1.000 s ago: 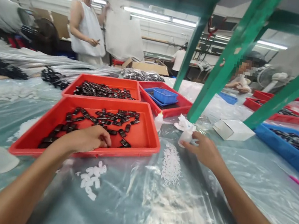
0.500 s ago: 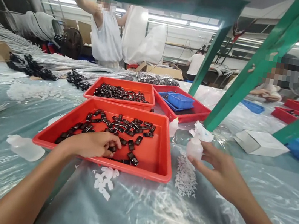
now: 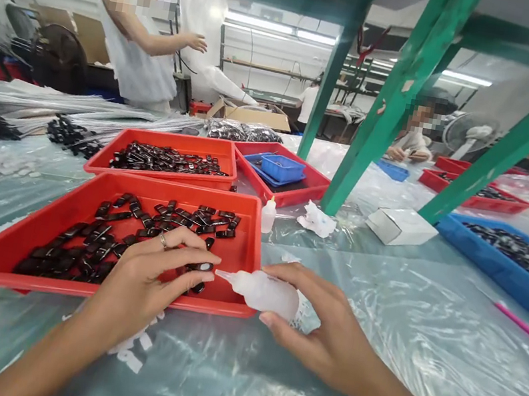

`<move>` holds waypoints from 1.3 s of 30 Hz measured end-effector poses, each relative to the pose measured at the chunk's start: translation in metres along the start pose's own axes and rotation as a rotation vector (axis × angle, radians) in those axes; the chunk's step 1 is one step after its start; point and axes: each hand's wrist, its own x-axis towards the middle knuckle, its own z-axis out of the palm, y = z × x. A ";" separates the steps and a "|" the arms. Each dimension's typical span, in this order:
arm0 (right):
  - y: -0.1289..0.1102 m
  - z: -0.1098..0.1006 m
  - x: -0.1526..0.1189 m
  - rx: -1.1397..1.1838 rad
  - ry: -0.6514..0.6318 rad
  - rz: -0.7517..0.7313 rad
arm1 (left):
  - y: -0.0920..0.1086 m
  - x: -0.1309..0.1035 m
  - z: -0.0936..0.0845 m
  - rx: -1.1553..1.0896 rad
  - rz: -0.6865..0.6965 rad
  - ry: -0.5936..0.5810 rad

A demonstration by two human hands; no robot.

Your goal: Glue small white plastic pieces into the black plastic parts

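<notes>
Over the front edge of a red tray [image 3: 125, 300], my left hand [image 3: 156, 268] pinches a small black part [image 3: 203, 267] with a pale oval spot on it. My right hand [image 3: 315, 321] is closed round a translucent squeeze bottle [image 3: 273, 295], tipped on its side. The bottle's thin nozzle points left, close to the black part. Many more black parts [image 3: 98, 238] lie in the tray. Small clear pieces [image 3: 306, 316] are partly hidden behind the bottle, and white pieces [image 3: 130, 359] lie below my left hand.
Behind stand a second red tray [image 3: 92, 162] of black parts and a third [image 3: 289, 199] holding blue containers [image 3: 282, 169]. A small bottle [image 3: 268, 215], crumpled tissue [image 3: 316, 220] and white box [image 3: 402, 226] stand nearby. Green posts [image 3: 386, 103] rise beyond. Two people [image 3: 135, 61] [image 3: 413, 142] are across the table.
My left hand has lifted a black part from the tray. My right hand has brought the bottle left and tipped it sideways. The view has shifted right, and the person at back left has lowered an arm.
</notes>
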 end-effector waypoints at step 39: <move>-0.019 -0.005 -0.011 -0.237 0.151 -0.268 | 0.015 -0.006 0.013 0.094 0.192 0.099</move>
